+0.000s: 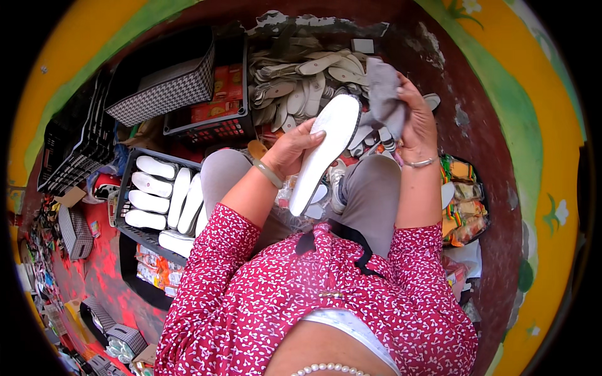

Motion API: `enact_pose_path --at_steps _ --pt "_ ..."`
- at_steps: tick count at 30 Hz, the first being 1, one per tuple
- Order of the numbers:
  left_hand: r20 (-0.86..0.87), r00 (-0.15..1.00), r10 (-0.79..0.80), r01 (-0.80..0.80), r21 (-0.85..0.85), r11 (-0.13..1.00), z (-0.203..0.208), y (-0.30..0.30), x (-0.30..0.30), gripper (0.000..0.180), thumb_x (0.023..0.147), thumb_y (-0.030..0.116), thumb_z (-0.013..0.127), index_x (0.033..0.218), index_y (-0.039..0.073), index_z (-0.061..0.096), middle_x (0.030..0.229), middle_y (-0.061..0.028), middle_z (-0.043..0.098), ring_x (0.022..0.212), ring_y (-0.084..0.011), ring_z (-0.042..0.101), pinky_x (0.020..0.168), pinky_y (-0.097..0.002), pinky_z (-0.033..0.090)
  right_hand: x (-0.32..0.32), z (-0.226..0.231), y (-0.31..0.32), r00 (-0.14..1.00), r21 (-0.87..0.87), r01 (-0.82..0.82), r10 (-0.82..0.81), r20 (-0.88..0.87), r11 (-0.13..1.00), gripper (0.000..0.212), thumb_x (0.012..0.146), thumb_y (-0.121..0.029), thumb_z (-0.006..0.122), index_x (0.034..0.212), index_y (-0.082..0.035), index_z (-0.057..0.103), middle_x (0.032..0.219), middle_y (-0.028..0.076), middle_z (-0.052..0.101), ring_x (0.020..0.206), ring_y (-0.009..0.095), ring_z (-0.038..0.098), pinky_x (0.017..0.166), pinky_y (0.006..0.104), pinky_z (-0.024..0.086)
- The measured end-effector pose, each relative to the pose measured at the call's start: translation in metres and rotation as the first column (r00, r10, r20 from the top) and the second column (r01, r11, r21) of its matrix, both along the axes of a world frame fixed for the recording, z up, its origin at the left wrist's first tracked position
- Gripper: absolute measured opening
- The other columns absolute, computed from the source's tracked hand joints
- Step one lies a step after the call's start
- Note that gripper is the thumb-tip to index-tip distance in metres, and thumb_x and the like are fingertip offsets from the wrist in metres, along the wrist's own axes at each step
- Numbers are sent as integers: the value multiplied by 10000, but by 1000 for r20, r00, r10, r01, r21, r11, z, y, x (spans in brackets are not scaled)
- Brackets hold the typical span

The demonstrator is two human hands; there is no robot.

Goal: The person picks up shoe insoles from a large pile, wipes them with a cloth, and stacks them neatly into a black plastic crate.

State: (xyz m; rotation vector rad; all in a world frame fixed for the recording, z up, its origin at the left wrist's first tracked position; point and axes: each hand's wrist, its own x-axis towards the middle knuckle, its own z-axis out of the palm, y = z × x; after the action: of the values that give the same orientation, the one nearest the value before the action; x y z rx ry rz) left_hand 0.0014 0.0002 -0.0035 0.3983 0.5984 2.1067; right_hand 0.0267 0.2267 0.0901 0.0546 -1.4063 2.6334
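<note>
Painted wall in yellow and green curves around the rim of my feed, with a red floor showing at the left. Beyond the knees of the seated person I'm watching, I see a heap of pale soles. To its left are a black crate with red boxes in it and a houndstooth-patterned bin; nearer, beside the left knee, a dark basket holds rows of white soles. Coloured packets lie past the right knee. Raised above the lap, between the two hands, I find a single white sole, tilted, with a dark edging along its upper rim. Its side is pinched in the left hand, thumb on the white face and fingers mostly hidden behind. Just beside the upper end, the right hand pinches a bunched grey cloth between thumb and fingers; I cannot tell whether cloth and sole touch. Smallest, I notice a bracelet at the right wrist.
</note>
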Motion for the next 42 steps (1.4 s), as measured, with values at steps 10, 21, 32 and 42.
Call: enact_pose_path --at_steps 10,21,32,42 --pt "5 979 203 -203 -46 978 -5 -3 -8 368 852 132 585 1180 27 455 977 -110 614 786 -205 648 696 -337 560 -10 -38 -61 978 474 158 -73 -194 866 227 816 68 487 1013 4 578 1024 45 600 939 101 546 847 227 424" --pt "81 895 439 -439 -27 898 -20 -3 -22 262 902 84 475 1158 31 473 1010 -98 598 888 -187 608 804 -320 514 5 -75 -102 872 685 469 -169 -459 558 220 743 89 567 888 -54 649 1002 68 628 955 197 574 851 278 446" --pt "191 752 631 -634 -53 772 -24 -19 -41 262 915 85 433 1172 54 472 1026 -99 595 895 -230 599 801 -413 506 69 -61 -101 915 881 167 264 -306 442 249 693 104 593 882 -49 647 965 49 646 924 202 578 839 285 439" --pt "432 582 689 -689 -186 700 -37 -23 -61 350 954 166 378 1254 -13 392 1174 -166 517 1048 -312 526 934 -483 417 85 -49 -39 973 -81 -195 204 112 977 416 816 -94 568 1204 26 480 1063 126 599 966 215 596 881 324 470"
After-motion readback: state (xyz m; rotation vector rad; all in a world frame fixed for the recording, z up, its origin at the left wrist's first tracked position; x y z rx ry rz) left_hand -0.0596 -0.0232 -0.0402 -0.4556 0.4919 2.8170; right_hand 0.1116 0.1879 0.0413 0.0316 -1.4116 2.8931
